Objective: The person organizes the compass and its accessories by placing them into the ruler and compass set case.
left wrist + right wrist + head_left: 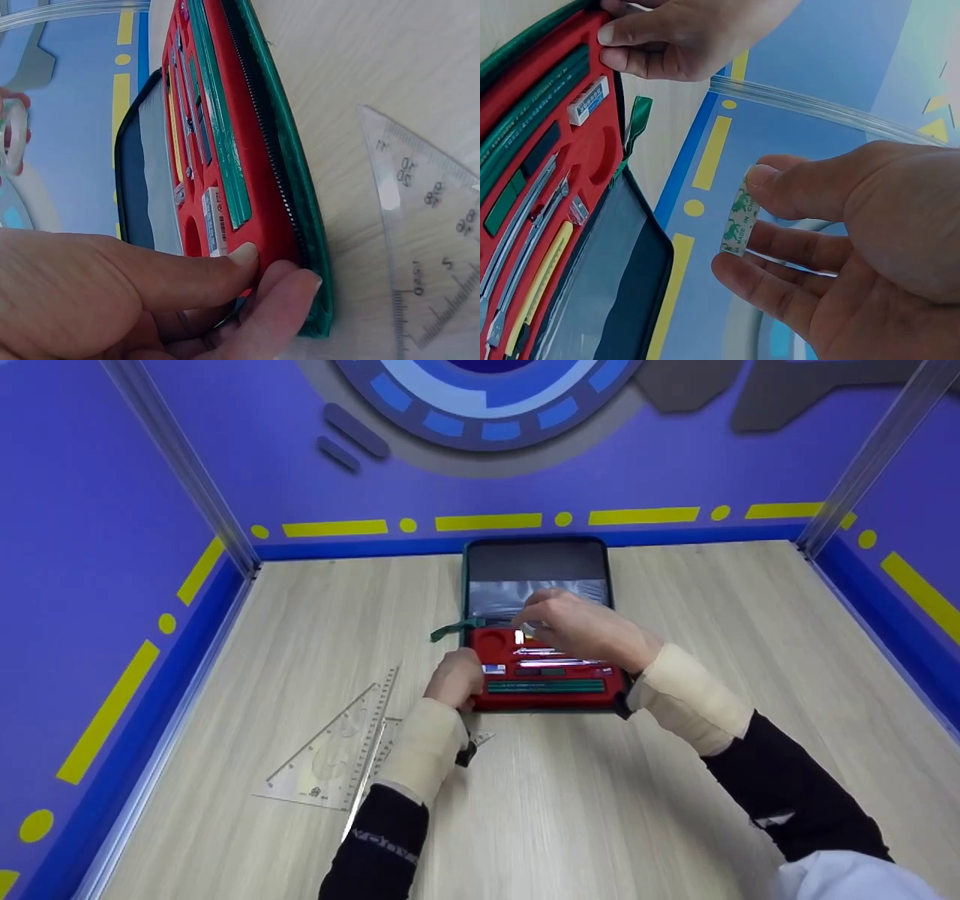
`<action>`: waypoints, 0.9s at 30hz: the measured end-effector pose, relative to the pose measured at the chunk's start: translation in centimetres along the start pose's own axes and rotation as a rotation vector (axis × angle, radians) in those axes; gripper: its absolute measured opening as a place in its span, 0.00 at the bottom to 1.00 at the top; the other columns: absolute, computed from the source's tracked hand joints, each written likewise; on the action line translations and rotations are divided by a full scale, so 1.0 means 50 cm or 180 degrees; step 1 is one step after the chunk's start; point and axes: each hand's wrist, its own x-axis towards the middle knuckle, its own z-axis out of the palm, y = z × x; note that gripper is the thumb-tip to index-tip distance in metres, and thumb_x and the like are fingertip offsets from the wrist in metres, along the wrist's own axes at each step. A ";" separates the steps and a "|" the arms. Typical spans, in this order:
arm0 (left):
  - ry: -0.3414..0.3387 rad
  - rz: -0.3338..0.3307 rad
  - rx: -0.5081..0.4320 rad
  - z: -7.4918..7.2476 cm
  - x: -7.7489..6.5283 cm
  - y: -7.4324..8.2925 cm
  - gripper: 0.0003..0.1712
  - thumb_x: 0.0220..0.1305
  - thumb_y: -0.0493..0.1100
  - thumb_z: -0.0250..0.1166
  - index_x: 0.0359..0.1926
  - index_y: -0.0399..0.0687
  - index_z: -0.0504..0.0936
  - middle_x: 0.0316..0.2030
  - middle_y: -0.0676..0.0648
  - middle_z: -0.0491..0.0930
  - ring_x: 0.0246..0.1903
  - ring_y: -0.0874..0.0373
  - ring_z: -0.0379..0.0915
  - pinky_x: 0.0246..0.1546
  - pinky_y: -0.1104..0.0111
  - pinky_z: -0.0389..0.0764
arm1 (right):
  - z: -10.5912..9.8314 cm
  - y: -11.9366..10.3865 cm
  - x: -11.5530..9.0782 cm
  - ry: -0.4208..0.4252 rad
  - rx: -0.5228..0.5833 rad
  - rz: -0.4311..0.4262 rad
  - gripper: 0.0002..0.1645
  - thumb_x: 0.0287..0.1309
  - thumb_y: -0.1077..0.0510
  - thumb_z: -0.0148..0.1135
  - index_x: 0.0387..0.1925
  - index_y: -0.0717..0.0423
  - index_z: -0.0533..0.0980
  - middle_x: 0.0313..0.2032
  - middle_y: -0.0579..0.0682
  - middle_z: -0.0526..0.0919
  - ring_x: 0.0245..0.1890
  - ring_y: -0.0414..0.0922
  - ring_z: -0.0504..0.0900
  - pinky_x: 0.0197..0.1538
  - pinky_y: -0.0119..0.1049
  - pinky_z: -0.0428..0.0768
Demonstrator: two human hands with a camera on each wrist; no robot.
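Observation:
A zip case lies open on the table, its red tray [551,703] towards me and its dark lid [536,558] raised at the back. My left hand [454,679] pinches the tray's near left corner between thumb and fingers. Above the tray, my right hand [585,630] holds a small roll of tape [739,217] with green print, thumb on one side and fingers on the other. Seated in the tray are green pencils [546,686], an eraser [589,100], a sharpener [578,211], a yellow cutter [540,289] and metal drawing tools. A round recess [604,154] beside the eraser holds nothing.
Clear set squares [322,757] and a straight ruler lie on the table to the left, partly under my left forearm. A green strap [454,628] sticks out from the case's left side. Blue panels [495,495] enclose the table at the back and sides.

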 end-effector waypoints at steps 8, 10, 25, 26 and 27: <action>-0.0018 -0.0032 -0.0024 -0.002 -0.001 0.001 0.06 0.64 0.25 0.63 0.33 0.36 0.78 0.29 0.41 0.76 0.18 0.53 0.71 0.15 0.69 0.73 | 0.007 0.011 0.030 -0.0077 0.0048 0.0215 0.19 0.68 0.64 0.67 0.59 0.57 0.82 0.56 0.58 0.83 0.56 0.55 0.83 0.57 0.48 0.83; -0.0017 -0.0055 -0.0078 -0.002 -0.001 0.001 0.05 0.64 0.26 0.63 0.33 0.36 0.78 0.30 0.41 0.76 0.18 0.53 0.71 0.16 0.69 0.75 | 0.010 0.015 0.039 -0.0110 0.0042 0.0270 0.19 0.68 0.63 0.68 0.59 0.58 0.82 0.56 0.58 0.83 0.56 0.55 0.83 0.58 0.48 0.83; -0.0064 -0.0062 -0.0222 -0.002 0.005 -0.005 0.14 0.62 0.23 0.61 0.23 0.39 0.75 0.23 0.42 0.76 0.15 0.54 0.71 0.12 0.69 0.73 | 0.075 0.047 0.097 -0.0189 0.0165 0.0303 0.19 0.65 0.65 0.69 0.57 0.60 0.82 0.56 0.59 0.83 0.54 0.54 0.82 0.59 0.48 0.82; -0.0061 -0.0064 -0.0260 -0.002 0.004 -0.006 0.14 0.61 0.22 0.61 0.22 0.39 0.75 0.23 0.42 0.76 0.14 0.54 0.70 0.12 0.68 0.72 | 0.080 0.049 0.100 -0.0218 0.0186 0.0337 0.19 0.66 0.65 0.68 0.58 0.60 0.82 0.57 0.59 0.82 0.55 0.54 0.82 0.59 0.48 0.82; -0.0064 -0.0069 -0.0298 -0.002 0.004 -0.007 0.15 0.61 0.22 0.60 0.21 0.39 0.74 0.23 0.42 0.76 0.14 0.54 0.70 0.12 0.68 0.72 | 0.086 0.051 0.104 -0.0241 0.0194 0.0353 0.19 0.67 0.64 0.68 0.59 0.60 0.81 0.57 0.59 0.82 0.55 0.54 0.81 0.59 0.48 0.82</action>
